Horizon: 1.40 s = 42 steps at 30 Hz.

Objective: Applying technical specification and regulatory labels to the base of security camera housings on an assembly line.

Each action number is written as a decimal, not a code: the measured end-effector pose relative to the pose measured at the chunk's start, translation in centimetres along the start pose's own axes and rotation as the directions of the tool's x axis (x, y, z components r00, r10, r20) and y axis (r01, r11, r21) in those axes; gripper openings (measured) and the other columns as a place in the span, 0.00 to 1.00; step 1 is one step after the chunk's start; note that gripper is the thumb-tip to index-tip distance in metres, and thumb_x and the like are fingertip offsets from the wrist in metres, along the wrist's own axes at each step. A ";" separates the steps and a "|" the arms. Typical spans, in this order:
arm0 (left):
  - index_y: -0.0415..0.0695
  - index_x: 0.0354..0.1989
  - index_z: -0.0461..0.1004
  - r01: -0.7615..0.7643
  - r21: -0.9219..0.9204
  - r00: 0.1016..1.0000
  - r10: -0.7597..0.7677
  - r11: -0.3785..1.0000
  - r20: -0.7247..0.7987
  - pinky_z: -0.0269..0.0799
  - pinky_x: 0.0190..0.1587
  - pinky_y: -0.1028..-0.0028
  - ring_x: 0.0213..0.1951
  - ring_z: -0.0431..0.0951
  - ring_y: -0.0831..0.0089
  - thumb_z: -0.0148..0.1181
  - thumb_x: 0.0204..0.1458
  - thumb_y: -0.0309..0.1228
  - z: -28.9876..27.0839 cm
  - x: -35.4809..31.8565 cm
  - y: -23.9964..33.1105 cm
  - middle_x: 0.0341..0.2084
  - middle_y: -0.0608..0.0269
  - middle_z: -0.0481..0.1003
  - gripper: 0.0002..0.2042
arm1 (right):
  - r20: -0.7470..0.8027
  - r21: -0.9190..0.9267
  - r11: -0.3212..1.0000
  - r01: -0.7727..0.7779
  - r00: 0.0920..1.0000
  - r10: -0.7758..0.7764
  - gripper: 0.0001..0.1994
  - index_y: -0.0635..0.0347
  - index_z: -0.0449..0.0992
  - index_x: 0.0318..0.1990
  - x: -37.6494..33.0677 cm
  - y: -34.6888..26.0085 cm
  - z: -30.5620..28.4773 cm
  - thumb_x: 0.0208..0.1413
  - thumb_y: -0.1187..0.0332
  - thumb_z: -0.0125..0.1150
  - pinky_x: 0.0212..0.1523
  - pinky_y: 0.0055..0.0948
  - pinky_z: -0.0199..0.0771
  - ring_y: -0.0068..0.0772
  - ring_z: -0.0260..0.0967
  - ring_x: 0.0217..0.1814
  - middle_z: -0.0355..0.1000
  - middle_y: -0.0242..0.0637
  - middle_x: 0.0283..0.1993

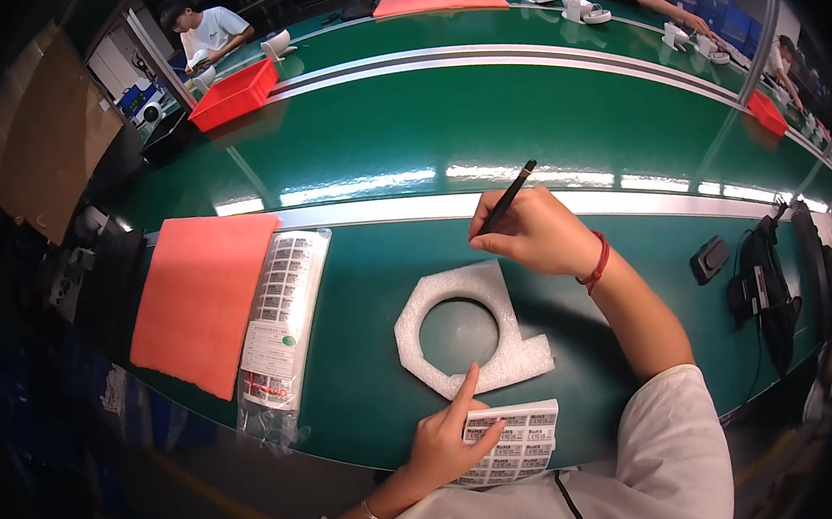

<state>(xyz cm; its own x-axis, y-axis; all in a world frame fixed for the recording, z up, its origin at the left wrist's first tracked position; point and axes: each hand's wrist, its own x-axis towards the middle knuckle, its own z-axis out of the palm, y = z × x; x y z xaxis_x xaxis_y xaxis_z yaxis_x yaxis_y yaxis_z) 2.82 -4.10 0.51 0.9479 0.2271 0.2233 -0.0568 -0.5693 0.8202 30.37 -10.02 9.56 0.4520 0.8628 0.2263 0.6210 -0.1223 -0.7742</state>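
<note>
A white foam piece (524, 356) with a large round hole lies on the green worktable (358, 263) in front of me. At the table's near edge, my left hand (442, 448) holds a sheet of printed labels (518, 442), with the thumb across its face. The left index finger stretches forward to the foam's near edge. My right hand (535, 232) is raised over the far side of the foam, apart from it. Its fingers close around a slim black pen-like tool (510, 197) that slants up to the right; the tool's lower tip is hidden by the hand.
To the left lie an orange foam sheet (208, 298) and a clear bag of label sheets (285, 317). A small black block (710, 259) and a black cabled device (763, 283) sit at the right. Beyond the metal rail, a red bin (234, 94) stands near other people working.
</note>
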 end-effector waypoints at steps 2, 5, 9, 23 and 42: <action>0.31 0.69 0.57 -0.004 0.023 1.000 0.004 1.000 -0.001 0.79 0.31 0.72 0.26 0.83 0.67 0.69 0.51 0.34 0.0 0.0 0.0 0.28 0.60 0.81 0.39 | 0.054 -0.014 1.000 -0.007 0.999 0.007 0.07 0.63 0.78 0.35 -0.1 -0.1 0.0 0.52 0.69 0.66 0.37 0.34 0.75 0.41 0.78 0.31 0.79 0.43 0.28; 0.31 0.69 0.56 -0.001 0.024 1.000 0.001 1.000 0.002 0.79 0.32 0.71 0.26 0.83 0.67 0.69 0.51 0.34 0.0 0.1 0.0 0.28 0.60 0.81 0.39 | 0.142 -0.074 0.997 0.039 0.990 -0.028 0.08 0.63 0.78 0.36 -0.2 -0.2 0.1 0.52 0.68 0.66 0.38 0.36 0.75 0.44 0.78 0.32 0.79 0.44 0.30; 0.32 0.69 0.56 0.005 0.022 1.000 -0.005 1.000 0.012 0.79 0.32 0.72 0.27 0.83 0.68 0.70 0.50 0.32 -0.1 0.1 0.1 0.28 0.60 0.81 0.40 | 0.213 -0.078 0.995 0.065 0.976 -0.047 0.09 0.63 0.77 0.36 -0.2 -0.1 0.6 0.52 0.68 0.67 0.39 0.37 0.76 0.45 0.79 0.35 0.80 0.44 0.32; 0.32 0.70 0.56 0.005 0.032 1.000 -0.006 0.999 0.020 0.78 0.33 0.74 0.27 0.83 0.71 0.71 0.49 0.30 -0.2 0.1 0.0 0.27 0.60 0.80 0.41 | 0.299 -0.118 0.991 0.069 0.954 -0.031 0.09 0.60 0.78 0.37 0.3 1.0 0.5 0.52 0.66 0.67 0.43 0.37 0.76 0.43 0.79 0.39 0.80 0.42 0.34; 0.31 0.69 0.56 0.010 0.027 1.000 -0.011 1.000 0.028 0.78 0.33 0.75 0.27 0.83 0.71 0.70 0.50 0.30 -0.3 0.2 0.1 0.27 0.60 0.80 0.40 | 0.321 -0.083 0.996 0.041 0.947 -0.012 0.12 0.59 0.79 0.39 0.6 2.1 0.1 0.51 0.64 0.69 0.45 0.36 0.75 0.41 0.79 0.42 0.81 0.42 0.36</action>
<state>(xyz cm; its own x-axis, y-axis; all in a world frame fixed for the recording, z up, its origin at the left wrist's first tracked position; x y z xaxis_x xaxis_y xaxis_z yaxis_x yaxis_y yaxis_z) 2.89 -3.94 0.80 0.9568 0.2112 0.1997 -0.0389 -0.5879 0.8080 31.89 -9.68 7.99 0.2148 0.9761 0.0338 0.6896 -0.1271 -0.7129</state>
